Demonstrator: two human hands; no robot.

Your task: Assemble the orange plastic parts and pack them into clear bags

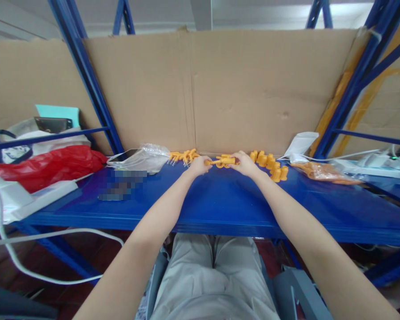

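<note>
Both my hands reach to the back of a blue shelf (pixel 220 204). My left hand (pixel 199 165) and my right hand (pixel 244 162) are closed on the two ends of one small orange plastic part (pixel 224 161) held between them, just above the shelf. A pile of thin orange pin-like pieces (pixel 183 156) lies just left of my left hand. A cluster of short orange cap-like pieces (pixel 270 162) stands just right of my right hand.
A cardboard sheet (pixel 240 84) backs the shelf. A clear plastic bag (pixel 143 158) and a phone lie to the left, with red and white bags (pixel 50 164) further left. At the right sit a bag of orange parts (pixel 323 172), white packaging and cables. Blue rack posts rise on both sides.
</note>
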